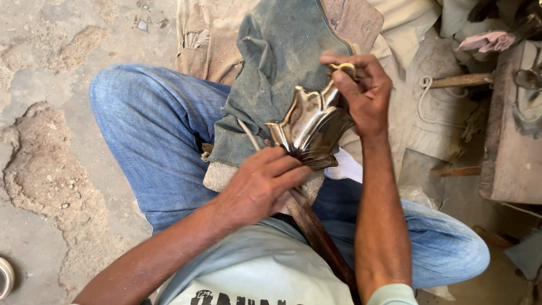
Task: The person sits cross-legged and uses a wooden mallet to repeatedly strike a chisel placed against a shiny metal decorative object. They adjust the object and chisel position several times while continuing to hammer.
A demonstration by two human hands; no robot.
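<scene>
The brass piece (312, 133) in the centre of the frame looks stiff, thin-walled and polished, so likely slick, with pointed lobes; take it by its curled tip and base, as you do now. Your right hand (364, 93) pinches the curled tip, fingers closed on it. Your left hand (261, 186) presses fingers together against the base, over a thin rod (248, 134) and a wooden stick (319, 237). A dusty cloth (279, 68) lies beneath on your knee. A wooden block (511, 147) stands at right, well apart.
</scene>
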